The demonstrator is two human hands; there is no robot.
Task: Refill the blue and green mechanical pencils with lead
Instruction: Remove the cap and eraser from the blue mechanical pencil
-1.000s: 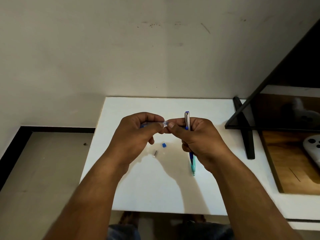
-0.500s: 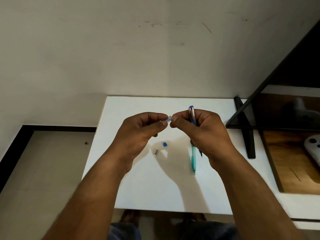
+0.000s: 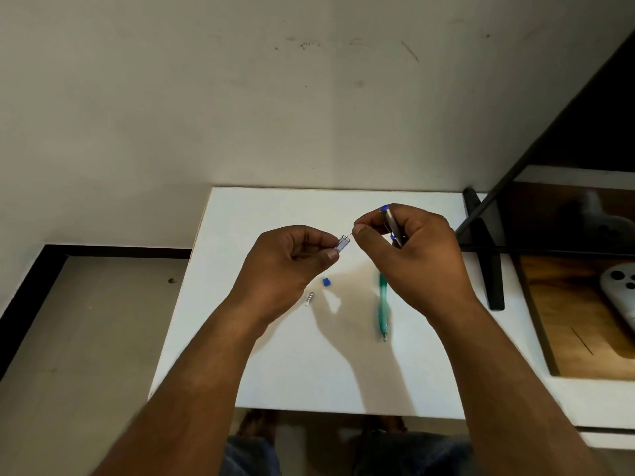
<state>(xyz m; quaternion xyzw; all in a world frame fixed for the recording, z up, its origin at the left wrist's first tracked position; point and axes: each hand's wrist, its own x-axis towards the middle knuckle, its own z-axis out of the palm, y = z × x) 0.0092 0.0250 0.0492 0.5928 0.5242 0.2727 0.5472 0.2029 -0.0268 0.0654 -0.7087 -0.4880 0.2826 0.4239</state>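
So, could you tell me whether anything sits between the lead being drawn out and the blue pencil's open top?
Nothing visible does. The right hand pinches the lead at the lead case mouth and also holds the blue pencil, its top end exposed above the fingers. The green pencil lies on the table, well below.
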